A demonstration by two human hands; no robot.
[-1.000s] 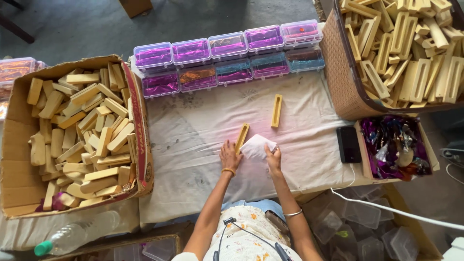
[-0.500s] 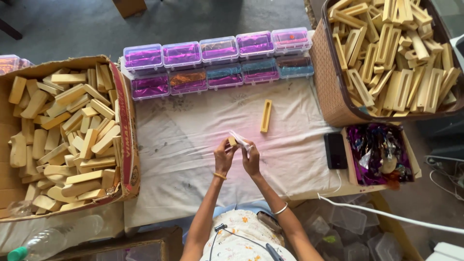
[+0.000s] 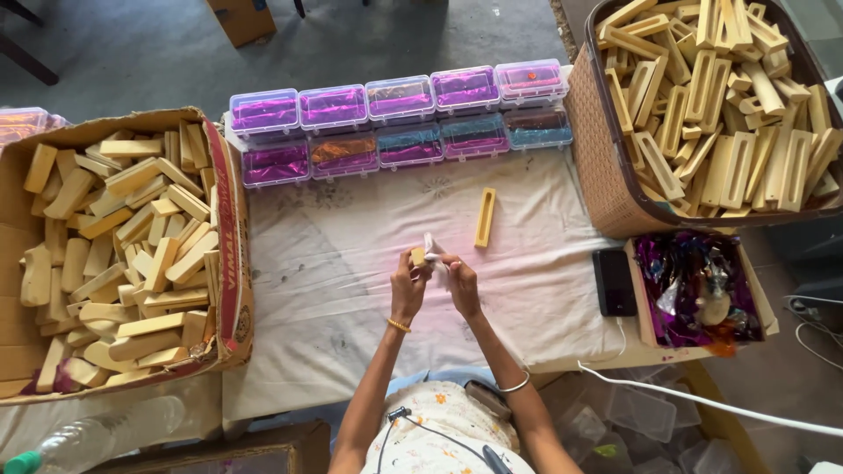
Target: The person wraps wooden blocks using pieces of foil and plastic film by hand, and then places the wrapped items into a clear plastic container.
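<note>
left hand grips a small wooden block above the cloth-covered counter; right hand grips a white cloth against it. one slotted block lies beside them. the cardboard box and basket hold many blocks, so much appears left.

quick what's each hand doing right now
left hand: closed on a wood block
right hand: closed on a white cloth

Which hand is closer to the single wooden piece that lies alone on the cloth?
The right hand. The lone wooden piece lies just beyond it, up and slightly to the right. The left hand is farther over, on the other side of the right hand, holding a small block.
</note>
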